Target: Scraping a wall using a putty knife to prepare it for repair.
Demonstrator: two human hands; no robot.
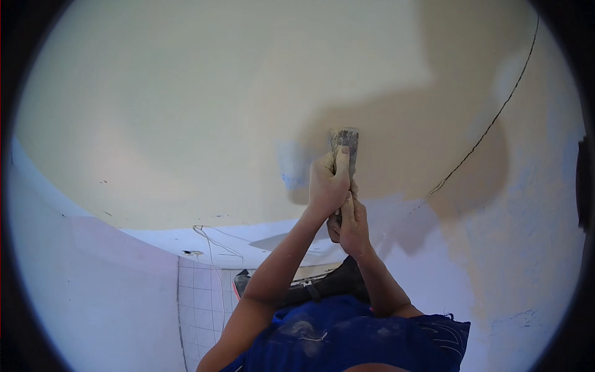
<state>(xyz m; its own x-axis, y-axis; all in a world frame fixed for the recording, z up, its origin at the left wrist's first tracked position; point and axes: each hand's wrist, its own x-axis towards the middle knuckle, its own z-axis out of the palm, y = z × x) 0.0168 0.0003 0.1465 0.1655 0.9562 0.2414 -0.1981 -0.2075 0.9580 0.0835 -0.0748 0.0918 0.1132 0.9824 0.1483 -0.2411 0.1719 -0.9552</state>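
A scraper [346, 135] with a worn, stained metal blade points away from me, its front edge at the cream painted wall [223, 107]. My left hand [329, 182] grips it high up, with the thumb laid along the blade. Lower down, my right hand [354, 228] is closed around the handle, just below the left. Pale dust coats the fingers of both hands. Left of the blade, a bluish patch [292, 163] shows in the paint. Whether the blade's edge presses on the wall is hard to tell.
A long dark crack [483, 135] runs down the wall at the right. Toward the lower left, a thin white cable [210, 249] hangs near a wall socket [192, 253]. Below lies a tiled floor [197, 297], with a dark shoe [241, 281] beside my left forearm.
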